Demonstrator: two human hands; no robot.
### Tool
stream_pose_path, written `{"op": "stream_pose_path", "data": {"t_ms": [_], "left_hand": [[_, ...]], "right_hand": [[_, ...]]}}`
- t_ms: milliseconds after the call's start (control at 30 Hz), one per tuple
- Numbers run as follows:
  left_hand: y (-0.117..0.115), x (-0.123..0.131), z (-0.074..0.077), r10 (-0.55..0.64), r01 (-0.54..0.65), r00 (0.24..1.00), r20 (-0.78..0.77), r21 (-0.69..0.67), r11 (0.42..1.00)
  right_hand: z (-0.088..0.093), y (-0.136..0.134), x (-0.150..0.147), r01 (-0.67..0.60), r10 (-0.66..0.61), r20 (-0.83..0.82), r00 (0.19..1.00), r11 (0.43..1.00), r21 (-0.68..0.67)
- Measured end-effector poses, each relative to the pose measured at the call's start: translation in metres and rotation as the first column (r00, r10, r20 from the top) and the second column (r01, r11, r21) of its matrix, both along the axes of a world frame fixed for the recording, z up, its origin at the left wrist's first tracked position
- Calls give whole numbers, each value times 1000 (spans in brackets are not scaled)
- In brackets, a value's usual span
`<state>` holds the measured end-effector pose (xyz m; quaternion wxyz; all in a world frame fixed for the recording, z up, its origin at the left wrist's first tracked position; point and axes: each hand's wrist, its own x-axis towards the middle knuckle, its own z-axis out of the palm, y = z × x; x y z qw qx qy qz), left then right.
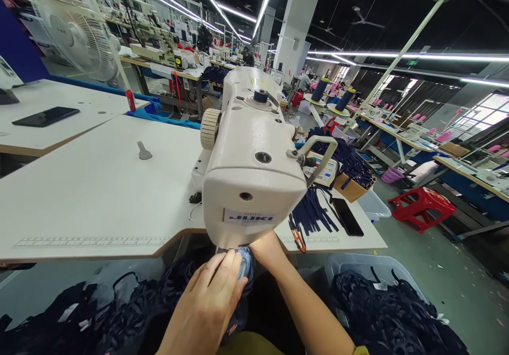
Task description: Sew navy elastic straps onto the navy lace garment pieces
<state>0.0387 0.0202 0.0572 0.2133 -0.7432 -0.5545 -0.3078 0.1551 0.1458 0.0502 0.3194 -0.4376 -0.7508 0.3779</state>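
Note:
A cream sewing machine (250, 153) stands on the white table (95, 185), its head toward me. Under its front end lies a piece of dark navy fabric (245, 262). My left hand (210, 302) rests on that fabric with fingers closed down on it, fingertips just below the machine head. My right hand (266, 251) reaches under the machine head from the right; its fingers are hidden behind the machine.
Navy strips (314, 211), orange snips (298, 238) and a black phone (347, 216) lie on the table to the right. Bins of dark fabric sit at lower left (79, 312) and lower right (389, 307). A red stool (421, 206) stands in the aisle. Another phone (45, 116) lies far left.

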Motion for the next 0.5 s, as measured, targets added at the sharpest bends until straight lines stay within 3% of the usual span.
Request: {"op": "stream_pose_path", "data": {"t_ms": [367, 500], "left_hand": [[3, 3, -6, -70, 70, 997, 15, 10, 998], [1, 1, -19, -100, 92, 980, 174, 50, 994]], "right_hand": [[5, -3, -1, 8, -13, -146, 989, 999, -31], [3, -2, -2, 33, -44, -207, 977, 998, -58]]}}
